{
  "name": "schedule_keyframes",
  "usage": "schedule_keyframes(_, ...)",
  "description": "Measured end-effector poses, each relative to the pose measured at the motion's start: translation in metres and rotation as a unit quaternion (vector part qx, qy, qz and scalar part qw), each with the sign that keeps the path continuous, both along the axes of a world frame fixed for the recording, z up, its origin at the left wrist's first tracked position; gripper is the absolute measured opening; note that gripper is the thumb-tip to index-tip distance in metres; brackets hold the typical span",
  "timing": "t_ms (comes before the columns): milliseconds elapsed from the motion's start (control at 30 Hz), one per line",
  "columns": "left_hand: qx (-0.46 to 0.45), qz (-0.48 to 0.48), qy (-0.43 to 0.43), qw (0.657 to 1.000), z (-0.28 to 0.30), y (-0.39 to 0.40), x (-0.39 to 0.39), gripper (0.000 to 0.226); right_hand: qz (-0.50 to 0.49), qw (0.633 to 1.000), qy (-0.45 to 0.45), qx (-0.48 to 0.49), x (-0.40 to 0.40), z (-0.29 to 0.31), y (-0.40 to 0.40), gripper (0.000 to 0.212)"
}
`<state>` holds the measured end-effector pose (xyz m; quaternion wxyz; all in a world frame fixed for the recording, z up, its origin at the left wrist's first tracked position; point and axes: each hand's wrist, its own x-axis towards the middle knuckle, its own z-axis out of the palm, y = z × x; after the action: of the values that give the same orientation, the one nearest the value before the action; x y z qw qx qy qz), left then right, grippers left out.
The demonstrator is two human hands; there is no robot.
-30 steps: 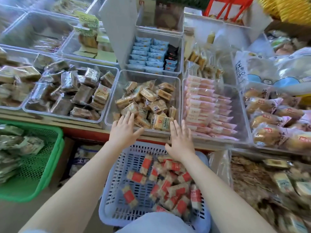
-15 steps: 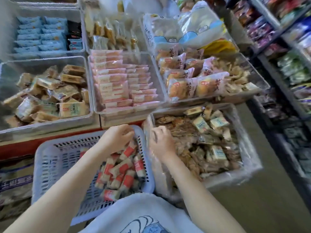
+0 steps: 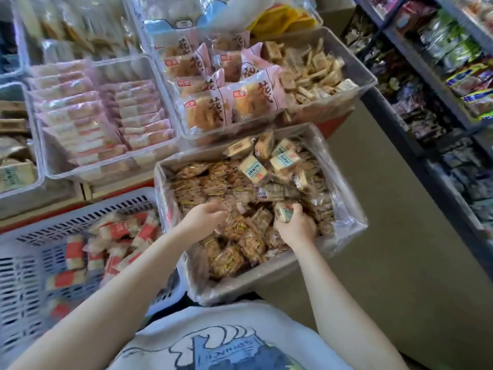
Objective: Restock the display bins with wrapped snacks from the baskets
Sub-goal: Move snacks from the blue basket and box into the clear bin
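Below, right hand [image 3: 294,225] gripping boxy cream packet [image 3: 285,212], crinkly plastic-lined carton [image 3: 266,276]

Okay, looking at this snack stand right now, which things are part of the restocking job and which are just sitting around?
In the job:
- left hand, reaching among the packets
- right hand, gripping a cream-wrapped snack
- lined box of wrapped snacks
- lavender basket of red-and-white snacks
- clear display bins

Lying about:
- side shelves of packaged goods
- yellow bag
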<state>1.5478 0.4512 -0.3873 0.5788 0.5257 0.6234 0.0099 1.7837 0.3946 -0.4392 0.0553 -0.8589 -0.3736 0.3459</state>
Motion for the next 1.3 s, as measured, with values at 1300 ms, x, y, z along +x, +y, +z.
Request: schedule_keyframes(1300, 0.316, 0.344, 0.069, 0.882, 0.043, 0.061, -0.448, 0.059, 0.578, 0.794, -0.147, 0.12, -0.469, 0.042, 0.131, 0.091)
